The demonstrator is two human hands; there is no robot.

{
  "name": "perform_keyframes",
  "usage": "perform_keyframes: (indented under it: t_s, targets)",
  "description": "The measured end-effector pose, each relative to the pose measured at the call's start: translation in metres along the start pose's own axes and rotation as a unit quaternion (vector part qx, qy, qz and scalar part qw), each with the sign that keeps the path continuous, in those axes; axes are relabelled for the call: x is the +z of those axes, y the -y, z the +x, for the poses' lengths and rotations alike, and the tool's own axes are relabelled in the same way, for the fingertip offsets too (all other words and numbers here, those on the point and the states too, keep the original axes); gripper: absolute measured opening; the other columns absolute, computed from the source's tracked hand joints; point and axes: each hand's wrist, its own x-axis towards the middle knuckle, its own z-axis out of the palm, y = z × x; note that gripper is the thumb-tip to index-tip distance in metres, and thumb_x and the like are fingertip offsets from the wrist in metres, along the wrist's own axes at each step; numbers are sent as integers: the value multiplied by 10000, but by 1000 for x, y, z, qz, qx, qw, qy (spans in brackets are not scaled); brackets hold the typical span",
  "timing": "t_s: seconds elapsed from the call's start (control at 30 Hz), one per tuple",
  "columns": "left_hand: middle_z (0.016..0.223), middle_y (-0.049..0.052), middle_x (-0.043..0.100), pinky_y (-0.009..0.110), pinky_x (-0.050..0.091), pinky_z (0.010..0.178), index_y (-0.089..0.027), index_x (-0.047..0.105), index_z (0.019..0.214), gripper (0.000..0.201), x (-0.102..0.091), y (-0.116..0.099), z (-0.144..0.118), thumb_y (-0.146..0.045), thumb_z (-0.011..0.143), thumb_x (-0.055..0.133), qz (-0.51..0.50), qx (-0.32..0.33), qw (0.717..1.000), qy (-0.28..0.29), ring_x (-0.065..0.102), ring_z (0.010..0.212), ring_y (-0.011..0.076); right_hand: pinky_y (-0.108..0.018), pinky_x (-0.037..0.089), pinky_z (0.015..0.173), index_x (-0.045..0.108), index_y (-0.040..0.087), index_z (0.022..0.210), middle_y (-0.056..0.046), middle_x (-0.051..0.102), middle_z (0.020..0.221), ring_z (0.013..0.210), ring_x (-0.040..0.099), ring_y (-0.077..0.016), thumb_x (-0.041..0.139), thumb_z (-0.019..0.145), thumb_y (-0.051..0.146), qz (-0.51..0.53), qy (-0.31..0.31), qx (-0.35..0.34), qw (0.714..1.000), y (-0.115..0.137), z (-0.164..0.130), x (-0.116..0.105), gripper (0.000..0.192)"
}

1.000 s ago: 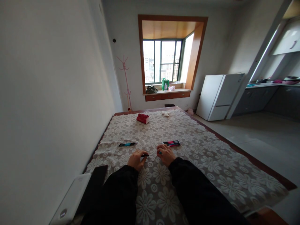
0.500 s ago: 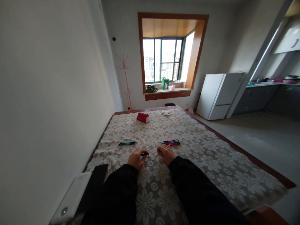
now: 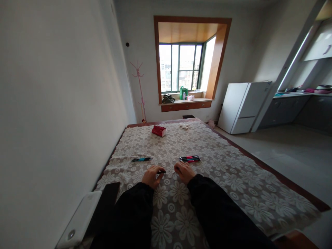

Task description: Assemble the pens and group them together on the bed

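We see a soft lacy cloth [image 3: 207,173] with flowers, shiny plastic pens [image 3: 190,159], and a smooth wooden window frame [image 3: 220,58].

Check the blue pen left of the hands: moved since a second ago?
No. The blue pen lies on the same flowers of the tablecloth, same angle; the slight shift in frame matches the window's, so the camera moved.

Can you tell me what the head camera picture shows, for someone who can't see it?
Two hands, left hand and right hand, hold a thin pen between them over a flowered tablecloth. A blue pen lies left, red pens right.
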Motion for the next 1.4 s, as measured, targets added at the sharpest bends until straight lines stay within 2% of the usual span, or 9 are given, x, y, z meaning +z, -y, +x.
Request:
perform_keyframes:
  t_s: [0.27,0.63,0.77,0.87,0.97,1.1,1.17,1.27,1.4]
  targets:
    - [910,4,668,252,488,822,-263,662,962,191,-1,-1,0,-197,792,604,-6,0,999,32,621,848,137,-293,353,768,578,198,859,-20,625,821,833,552,-171,536,859,175,23,27,-43,998,7,0,-4,48]
    - [935,3,684,269,486,821,-258,635,1052,258,3,1,-2,-206,804,588,-38,71,996,45,612,872,149,-291,387,763,586,215,932,-13,651,832,772,578,-155,609,853,240,80,10,-66,995,24,-2,-2,86]
    - [1011,9,677,276,488,821,-278,620,1100,283,1,1,-1,-198,849,516,-25,48,998,25,612,882,147,-312,393,781,577,214,1029,-28,663,875,817,584,-180,658,815,316,81,-31,-40,995,21,0,-7,250]
    - [1050,24,671,276,491,810,-277,581,1177,338,-1,2,-1,-192,867,479,-19,30,999,-7,612,892,148,-314,386,783,597,209,1013,-34,656,852,833,576,-183,528,890,254,80,-94,-6,992,13,1,-11,147]
    - [1043,33,673,271,496,790,-268,528,1243,383,-1,2,0,-187,875,458,-35,22,999,-24,613,890,148,-322,373,797,630,222,971,-37,649,860,869,558,-186,432,896,145,61,-121,18,991,4,1,-9,225]
    - [994,48,675,270,497,775,-229,566,1154,301,-1,1,0,-196,884,437,-70,24,996,-43,616,880,151,-387,305,911,672,284,978,-26,624,1076,1051,497,-229,595,768,135,-5,-58,0,998,0,-1,-1,269]
    - [970,57,668,276,492,782,-206,587,1080,252,0,0,0,-187,875,442,-77,33,995,-49,616,871,155,-410,277,935,689,293,890,-11,609,1125,1094,477,-242,646,743,168,-15,-26,-10,1000,0,-2,2,198]
    - [934,60,653,281,481,795,-188,598,992,209,0,-1,0,-153,848,450,-74,45,996,-38,608,870,162,-402,281,931,668,253,781,-17,628,1075,1068,494,-230,648,763,185,-3,-29,-21,999,1,-1,3,74]
    - [924,56,641,276,469,786,-180,604,937,224,0,-1,0,-99,800,447,-58,35,998,-1,597,867,164,-338,360,838,609,213,854,-32,640,864,872,553,-184,567,833,174,50,-69,-26,996,5,1,-2,62]
